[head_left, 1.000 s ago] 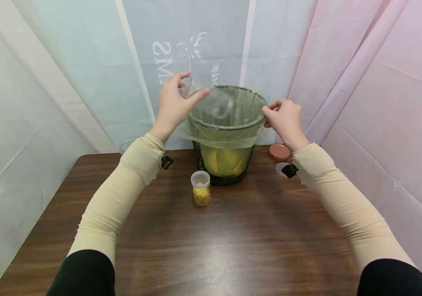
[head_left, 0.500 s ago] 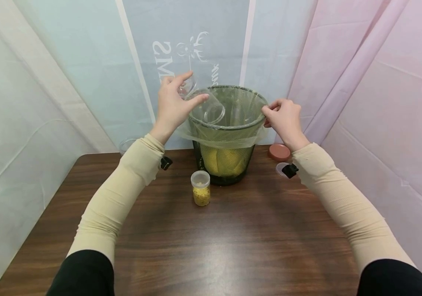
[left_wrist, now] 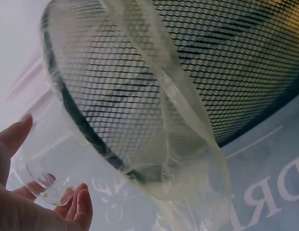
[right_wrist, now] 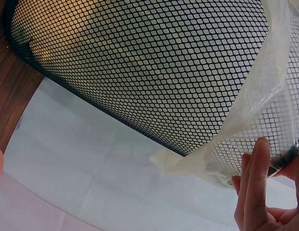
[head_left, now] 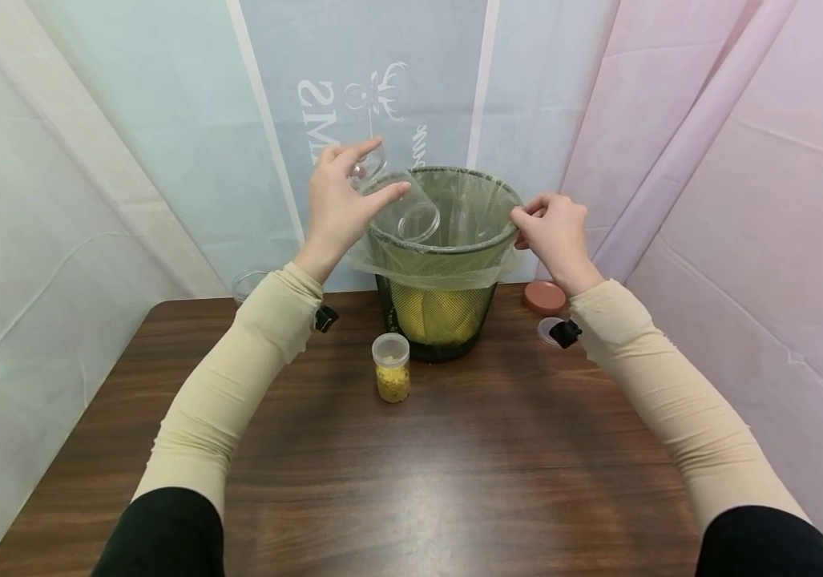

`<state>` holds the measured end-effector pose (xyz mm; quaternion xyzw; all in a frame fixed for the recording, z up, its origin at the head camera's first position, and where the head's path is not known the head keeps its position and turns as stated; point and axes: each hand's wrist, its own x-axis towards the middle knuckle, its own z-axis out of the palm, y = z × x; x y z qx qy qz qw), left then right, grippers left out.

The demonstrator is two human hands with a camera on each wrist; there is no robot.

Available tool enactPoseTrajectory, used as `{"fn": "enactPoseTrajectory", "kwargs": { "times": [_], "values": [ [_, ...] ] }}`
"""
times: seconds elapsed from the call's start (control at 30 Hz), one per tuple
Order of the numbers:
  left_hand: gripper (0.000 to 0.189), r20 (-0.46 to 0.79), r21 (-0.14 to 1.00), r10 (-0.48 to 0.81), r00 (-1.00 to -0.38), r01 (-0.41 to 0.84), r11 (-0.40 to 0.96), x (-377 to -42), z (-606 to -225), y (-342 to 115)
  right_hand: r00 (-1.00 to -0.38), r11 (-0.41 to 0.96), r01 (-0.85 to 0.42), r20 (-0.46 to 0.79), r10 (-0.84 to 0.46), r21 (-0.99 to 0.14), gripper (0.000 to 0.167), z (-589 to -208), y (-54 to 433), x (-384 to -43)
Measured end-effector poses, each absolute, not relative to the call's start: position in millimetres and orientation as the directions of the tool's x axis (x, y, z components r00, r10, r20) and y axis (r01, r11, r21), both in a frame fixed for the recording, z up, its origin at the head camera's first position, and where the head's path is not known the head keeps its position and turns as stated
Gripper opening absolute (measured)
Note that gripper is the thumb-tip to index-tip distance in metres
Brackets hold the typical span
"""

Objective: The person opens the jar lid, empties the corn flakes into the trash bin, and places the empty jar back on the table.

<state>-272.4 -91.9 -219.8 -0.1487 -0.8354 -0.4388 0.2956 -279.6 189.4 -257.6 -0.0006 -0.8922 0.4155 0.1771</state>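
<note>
My left hand (head_left: 339,196) holds a clear plastic jar (head_left: 411,210) between thumb and fingers. The jar is tilted, its mouth pointing down into the mesh trash can (head_left: 447,272). In the left wrist view a few yellowish specks show near the base of the jar (left_wrist: 48,185). My right hand (head_left: 554,232) pinches the right side of the can's rim, over the translucent bag (right_wrist: 265,91) that lines it. Yellow contents show through the mesh low in the can. In front of it stands a small jar (head_left: 393,369) with yellow bits inside.
A reddish-brown lid (head_left: 545,296) and a small clear disc (head_left: 550,330) lie right of the can, below my right wrist. Behind my left forearm is another clear container (head_left: 247,283), partly hidden. A printed curtain (head_left: 440,80) hangs behind the dark wooden table (head_left: 411,497).
The clear jar, blurred by motion a second ago, is now steady and tilted over the can's left rim. The left hand has shifted only slightly. The right hand has stayed put.
</note>
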Motion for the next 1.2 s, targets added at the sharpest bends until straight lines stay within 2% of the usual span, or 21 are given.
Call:
{"fn": "enactPoseTrajectory", "kwargs": {
  "times": [0.13,0.37,0.53,0.73,0.93,1.2],
  "values": [
    [0.063,0.594,0.713,-0.035,-0.804,0.505,0.486,-271.7,-219.3,-92.0,-0.938,0.653,-0.148,0.315,0.145,-0.743,0.026,-257.0,188.5,-279.4],
    [0.063,0.712,0.538,0.019,-0.702,0.563,0.627,-270.6,-225.0,-92.9,-0.940,0.642,-0.151,0.310,0.142,-0.752,0.024,-255.7,187.7,-279.7],
    [0.062,0.694,0.573,0.001,-0.720,0.553,0.605,-269.0,-225.0,-94.0,-0.940,0.647,-0.150,0.311,0.142,-0.748,0.024,-256.1,188.2,-281.1],
    [0.070,0.625,0.668,-0.046,-0.779,0.503,0.549,-267.8,-222.3,-98.9,-0.944,0.636,-0.152,0.303,0.134,-0.756,0.025,-257.6,189.9,-283.1],
    [0.073,0.592,0.691,-0.020,-0.806,0.495,0.526,-263.7,-218.0,-104.1,-0.948,0.637,-0.152,0.293,0.121,-0.756,0.029,-255.5,194.7,-284.6],
    [0.067,0.542,0.726,-0.018,-0.840,0.457,0.514,-257.8,-216.9,-104.9,-0.953,0.672,-0.157,0.290,0.090,-0.723,0.052,-252.4,199.5,-282.6]
  ]
}}
